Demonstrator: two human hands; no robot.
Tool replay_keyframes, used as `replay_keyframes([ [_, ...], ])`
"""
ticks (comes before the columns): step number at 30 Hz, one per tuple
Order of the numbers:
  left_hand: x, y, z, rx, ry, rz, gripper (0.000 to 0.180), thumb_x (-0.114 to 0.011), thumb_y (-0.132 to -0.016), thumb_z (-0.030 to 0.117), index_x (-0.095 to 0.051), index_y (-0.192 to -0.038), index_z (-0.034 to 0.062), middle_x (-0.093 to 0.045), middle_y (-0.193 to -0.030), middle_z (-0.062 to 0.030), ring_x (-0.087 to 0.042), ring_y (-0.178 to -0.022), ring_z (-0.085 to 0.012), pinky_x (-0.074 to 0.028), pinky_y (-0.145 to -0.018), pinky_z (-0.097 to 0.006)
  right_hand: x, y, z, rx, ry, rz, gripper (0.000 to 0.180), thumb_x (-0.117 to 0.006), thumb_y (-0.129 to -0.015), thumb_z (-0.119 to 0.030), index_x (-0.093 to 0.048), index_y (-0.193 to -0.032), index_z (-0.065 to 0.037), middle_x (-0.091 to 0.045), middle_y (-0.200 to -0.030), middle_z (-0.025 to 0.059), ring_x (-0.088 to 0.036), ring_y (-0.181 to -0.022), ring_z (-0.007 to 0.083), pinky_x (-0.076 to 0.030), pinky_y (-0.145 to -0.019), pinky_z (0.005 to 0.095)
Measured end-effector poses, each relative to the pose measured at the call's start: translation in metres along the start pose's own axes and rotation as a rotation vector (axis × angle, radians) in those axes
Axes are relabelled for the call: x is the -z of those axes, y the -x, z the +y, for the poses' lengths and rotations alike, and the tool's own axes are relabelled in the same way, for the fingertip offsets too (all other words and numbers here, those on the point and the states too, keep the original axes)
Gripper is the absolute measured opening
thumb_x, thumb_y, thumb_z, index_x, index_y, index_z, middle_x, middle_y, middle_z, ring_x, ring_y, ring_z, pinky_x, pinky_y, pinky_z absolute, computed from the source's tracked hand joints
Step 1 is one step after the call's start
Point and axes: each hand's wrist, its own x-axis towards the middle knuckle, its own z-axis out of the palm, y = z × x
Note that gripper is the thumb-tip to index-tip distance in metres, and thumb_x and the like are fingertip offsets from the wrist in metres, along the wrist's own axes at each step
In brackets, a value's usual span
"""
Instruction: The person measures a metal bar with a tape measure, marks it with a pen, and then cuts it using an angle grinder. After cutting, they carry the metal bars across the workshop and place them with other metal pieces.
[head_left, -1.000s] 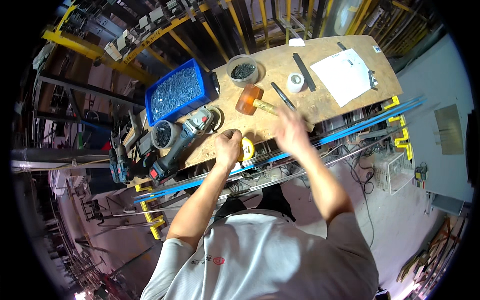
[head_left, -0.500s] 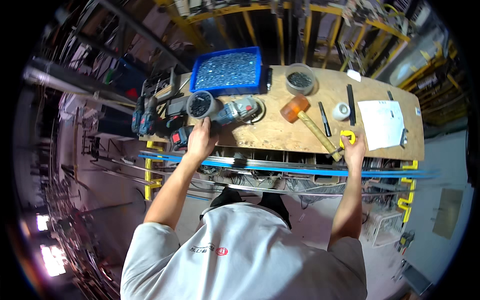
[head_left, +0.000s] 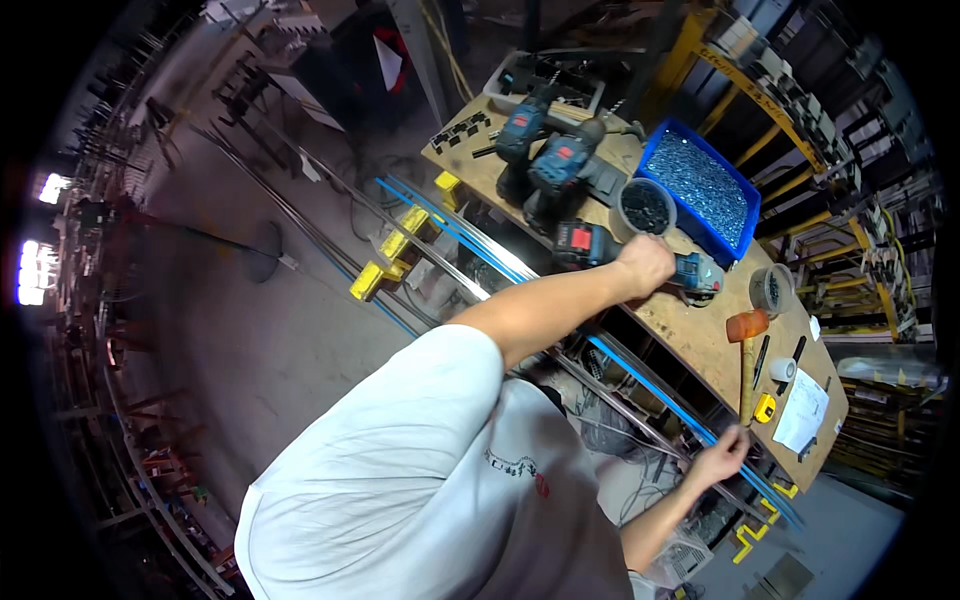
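Currently, reading the view as a clock face, the left hand (head_left: 648, 262) lies over the cordless grinder (head_left: 699, 275) on the wooden desk (head_left: 697, 332). Its grip is curled over the tool's body; the battery end shows between nine and ten o'clock of the hand, the grey head between three and four. A round cup of black pieces (head_left: 643, 207) stands at twelve, the blue bin (head_left: 700, 187) of small metal parts at one, and the cordless drills (head_left: 556, 160) between ten and eleven.

Well away at five o'clock, the right hand (head_left: 720, 458) has its fingers bent in beside the handle end of the orange-headed mallet (head_left: 747, 326); I cannot tell whether that grip has closed on it. From this hand, the yellow tape measure (head_left: 765, 407) lies between one and two, the white paper (head_left: 802, 412) at two.
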Motion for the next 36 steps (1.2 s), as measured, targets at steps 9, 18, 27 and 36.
replay_keyframes([
  [9, 0.017, 0.035, -0.015, -0.04, 0.291, 0.08, 0.021, -0.067, -0.075, 0.017, -0.071, -0.089, 0.0023, -0.069, -0.093, -0.0165, -0.067, -0.091, -0.0294, -0.053, -0.081, -0.039, -0.024, 0.196, -0.194, -0.055, -0.102, 0.008, 0.022, -0.059, -0.098, -0.01, -0.064, -0.11, 0.008, -0.067, -0.102, 0.0104, -0.061, -0.093, 0.0162, -0.05, -0.085, 0.0289],
  [18, 0.14, 0.189, 0.041, -0.064, 0.875, 0.348, 0.041, -0.074, -0.067, 0.013, -0.058, -0.1, -0.0043, -0.061, -0.102, -0.0228, -0.059, -0.101, -0.0369, -0.048, -0.088, -0.046, -0.028, 0.243, -0.288, -0.13, -0.697, -0.154, 0.06, -0.039, -0.105, -0.045, -0.046, -0.135, 0.007, -0.056, -0.13, 0.0153, -0.055, -0.113, 0.0192, -0.043, -0.098, 0.0316],
  [27, 0.166, 0.376, 0.006, -0.262, 0.984, -0.087, 0.072, -0.067, -0.079, 0.015, -0.034, -0.139, -0.0068, -0.051, -0.12, -0.0291, -0.056, -0.103, -0.0452, -0.048, -0.084, -0.051, -0.05, 0.349, -0.302, -0.107, -0.713, -0.069, 0.055, -0.047, -0.103, -0.042, -0.045, -0.126, 0.008, -0.055, -0.121, 0.0146, -0.055, -0.108, 0.0241, -0.042, -0.096, 0.036],
  [36, 0.156, 0.495, -0.179, -0.384, 0.608, -0.349, 0.043, -0.059, -0.085, 0.02, -0.055, -0.122, -0.0012, -0.062, -0.099, -0.0223, -0.063, -0.093, -0.0402, -0.053, -0.079, -0.048, -0.055, 0.433, -0.3, -0.637, -0.971, -0.356, 0.033, -0.048, -0.102, -0.039, -0.043, -0.106, -0.006, -0.058, -0.076, 0.013, -0.06, -0.058, 0.0231, -0.054, -0.052, 0.0372],
])
